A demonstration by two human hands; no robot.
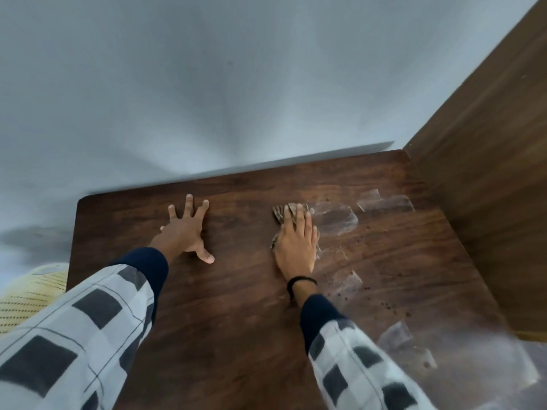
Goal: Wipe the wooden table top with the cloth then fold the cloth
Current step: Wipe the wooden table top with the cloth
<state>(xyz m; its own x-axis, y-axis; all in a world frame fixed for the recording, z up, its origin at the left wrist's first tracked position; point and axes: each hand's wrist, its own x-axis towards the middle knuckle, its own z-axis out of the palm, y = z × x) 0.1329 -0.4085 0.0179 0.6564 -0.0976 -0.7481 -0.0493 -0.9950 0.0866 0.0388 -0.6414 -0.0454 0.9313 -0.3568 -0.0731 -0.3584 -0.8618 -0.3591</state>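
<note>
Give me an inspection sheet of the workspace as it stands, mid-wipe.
Surface: dark wooden table top; pale smears and dark specks on its right part.
Job's things: brownish cloth on the table, mostly hidden under the right hand.
Clutter: nothing seen.
Grippers: left hand flat on bare wood, fingers spread; right hand presses the cloth with straight fingers, black wristband on its wrist.
Cables: nothing seen.
Surroundings: pale wall behind; wooden panel along the table's right side; yellow woven item beyond the left edge.
</note>
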